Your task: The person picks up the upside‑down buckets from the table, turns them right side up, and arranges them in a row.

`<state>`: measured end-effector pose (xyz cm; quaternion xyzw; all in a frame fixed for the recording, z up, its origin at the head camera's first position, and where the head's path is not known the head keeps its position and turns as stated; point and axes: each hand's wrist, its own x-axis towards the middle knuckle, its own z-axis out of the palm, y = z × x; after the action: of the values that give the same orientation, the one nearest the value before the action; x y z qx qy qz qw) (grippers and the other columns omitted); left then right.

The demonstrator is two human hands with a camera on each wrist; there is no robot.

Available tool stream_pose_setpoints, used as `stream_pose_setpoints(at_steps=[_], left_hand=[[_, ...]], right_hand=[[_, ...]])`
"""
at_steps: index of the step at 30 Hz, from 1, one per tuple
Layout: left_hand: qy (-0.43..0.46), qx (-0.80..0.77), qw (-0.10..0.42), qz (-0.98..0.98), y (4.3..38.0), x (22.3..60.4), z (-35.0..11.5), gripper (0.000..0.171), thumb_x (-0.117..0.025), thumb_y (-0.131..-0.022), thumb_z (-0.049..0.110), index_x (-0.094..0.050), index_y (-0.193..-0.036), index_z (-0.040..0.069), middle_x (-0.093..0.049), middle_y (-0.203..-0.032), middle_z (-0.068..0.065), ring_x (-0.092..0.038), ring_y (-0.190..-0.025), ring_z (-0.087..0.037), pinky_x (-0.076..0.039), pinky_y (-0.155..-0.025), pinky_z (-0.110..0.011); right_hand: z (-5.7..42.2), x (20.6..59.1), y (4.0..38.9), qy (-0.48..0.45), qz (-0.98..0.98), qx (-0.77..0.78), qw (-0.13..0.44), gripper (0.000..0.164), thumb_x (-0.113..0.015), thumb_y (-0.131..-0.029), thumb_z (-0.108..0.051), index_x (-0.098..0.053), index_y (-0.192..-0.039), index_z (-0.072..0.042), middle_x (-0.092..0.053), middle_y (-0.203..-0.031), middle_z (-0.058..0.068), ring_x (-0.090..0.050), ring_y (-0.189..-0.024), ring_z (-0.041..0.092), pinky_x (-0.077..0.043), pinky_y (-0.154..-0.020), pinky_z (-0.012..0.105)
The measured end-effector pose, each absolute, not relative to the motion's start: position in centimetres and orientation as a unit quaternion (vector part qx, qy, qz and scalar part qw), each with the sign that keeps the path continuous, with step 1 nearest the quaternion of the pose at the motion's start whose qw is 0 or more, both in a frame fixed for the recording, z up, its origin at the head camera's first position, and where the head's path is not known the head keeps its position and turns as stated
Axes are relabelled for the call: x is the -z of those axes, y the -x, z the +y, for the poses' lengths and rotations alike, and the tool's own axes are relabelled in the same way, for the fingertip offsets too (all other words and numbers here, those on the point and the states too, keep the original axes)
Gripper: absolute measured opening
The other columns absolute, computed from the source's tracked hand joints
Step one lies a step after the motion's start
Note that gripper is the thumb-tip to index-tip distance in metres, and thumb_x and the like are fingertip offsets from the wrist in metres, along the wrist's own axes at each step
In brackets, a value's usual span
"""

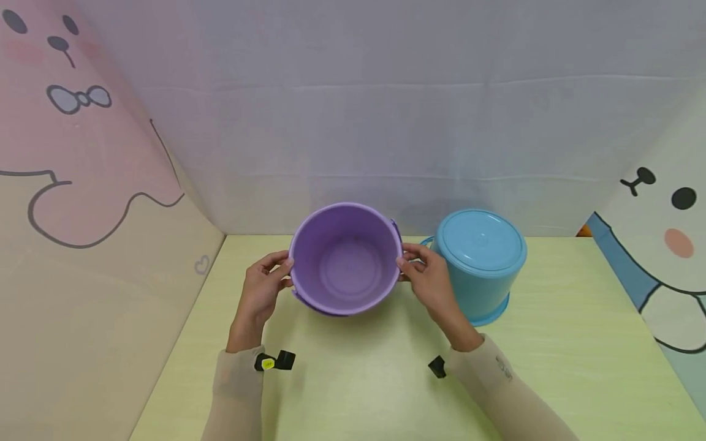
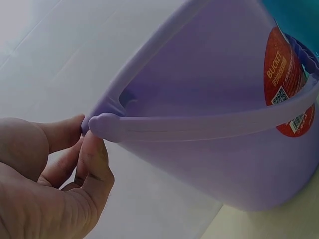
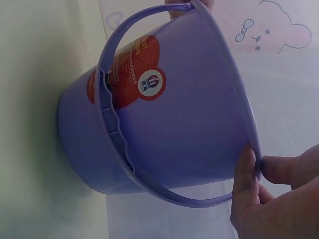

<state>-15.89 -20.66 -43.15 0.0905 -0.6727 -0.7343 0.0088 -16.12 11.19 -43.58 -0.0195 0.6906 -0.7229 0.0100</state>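
Note:
A purple bucket [image 1: 350, 263] with its mouth turned up toward the head camera is between both hands. My left hand [image 1: 263, 286] pinches its rim on the left, thumb above and fingers beneath, right at the handle's joint. On the opposite side my right hand [image 1: 429, 275] pinches the rim in the same way. The purple handle [image 2: 209, 127] hangs down along the near side, in front of a red label [image 2: 285, 82]. Inside, the bucket's round bottom shows bare. Just right of my right hand, a light blue bucket [image 1: 478, 269] stands upside down on the table.
The pale yellow-green table [image 1: 353, 386] runs back to a white cloth wall [image 1: 353, 135]. Printed cartoon panels flank it, a pink figure [image 1: 83, 153] on the left and a white one [image 1: 667, 202] on the right. The blue bucket stands close beside my right forearm.

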Motion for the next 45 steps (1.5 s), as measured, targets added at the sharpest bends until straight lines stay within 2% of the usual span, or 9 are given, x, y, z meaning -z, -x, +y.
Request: stream_pose_setpoints(at_steps=[10, 21, 29, 37, 45], left_hand=[[-0.108, 0.748, -0.008, -0.655, 16.8, 43.0, -20.9, 0.018, -0.062, -0.105, 0.000, -0.069, -0.121, -0.004, -0.064, -0.098, 0.001, -0.069, -0.082, -0.008, -0.059, -0.069, -0.017], [-0.098, 0.756, -0.040, -0.646, 17.7, 43.1, -21.7, 0.015, -0.061, -0.107, 0.005, -0.071, -0.118, 0.005, -0.068, -0.101, 0.004, -0.069, -0.088, -0.007, -0.060, -0.076, -0.018], [-0.091, 0.765, -0.072, -0.634, 18.2, 43.0, -22.2, 0.018, -0.059, -0.108, 0.005, -0.067, -0.124, 0.001, -0.070, -0.102, 0.004, -0.070, -0.090, -0.007, -0.060, -0.080, -0.018], [-0.088, 0.773, -0.080, -0.624, 18.7, 43.0, -22.3, 0.032, -0.059, -0.108, 0.005, -0.059, -0.137, -0.007, -0.074, -0.104, 0.004, -0.071, -0.092, -0.007, -0.061, -0.083, -0.019], [-0.085, 0.781, -0.086, -0.613, 19.1, 43.1, -22.4, 0.037, -0.059, -0.108, 0.004, -0.054, -0.142, -0.008, -0.074, -0.105, 0.003, -0.072, -0.095, -0.007, -0.061, -0.085, -0.019]], right_hand=[[11.0, 43.1, 17.0, 0.005, 0.676, 0.736, 0.028, 0.038, -0.061, -0.103, 0.006, -0.058, -0.140, 0.012, -0.060, -0.106, 0.014, -0.070, -0.080, 0.007, -0.064, -0.076, 0.024], [10.9, 42.4, 17.9, -0.023, 0.674, 0.736, 0.049, 0.039, -0.062, -0.104, 0.001, -0.056, -0.142, 0.011, -0.058, -0.110, 0.013, -0.068, -0.083, 0.005, -0.063, -0.076, 0.022], [10.8, 42.5, 18.5, -0.032, 0.685, 0.726, 0.053, 0.036, -0.061, -0.106, -0.001, -0.060, -0.141, 0.008, -0.057, -0.112, 0.013, -0.067, -0.081, 0.009, -0.062, -0.077, 0.020], [10.8, 42.6, 19.2, -0.033, 0.686, 0.725, 0.051, 0.037, -0.060, -0.107, -0.002, -0.059, -0.142, 0.009, -0.058, -0.111, 0.012, -0.068, -0.082, 0.007, -0.062, -0.078, 0.019], [10.5, 42.5, 19.7, -0.046, 0.686, 0.724, 0.053, 0.037, -0.061, -0.106, -0.002, -0.060, -0.142, 0.008, -0.058, -0.109, 0.011, -0.068, -0.080, 0.006, -0.061, -0.077, 0.018]])
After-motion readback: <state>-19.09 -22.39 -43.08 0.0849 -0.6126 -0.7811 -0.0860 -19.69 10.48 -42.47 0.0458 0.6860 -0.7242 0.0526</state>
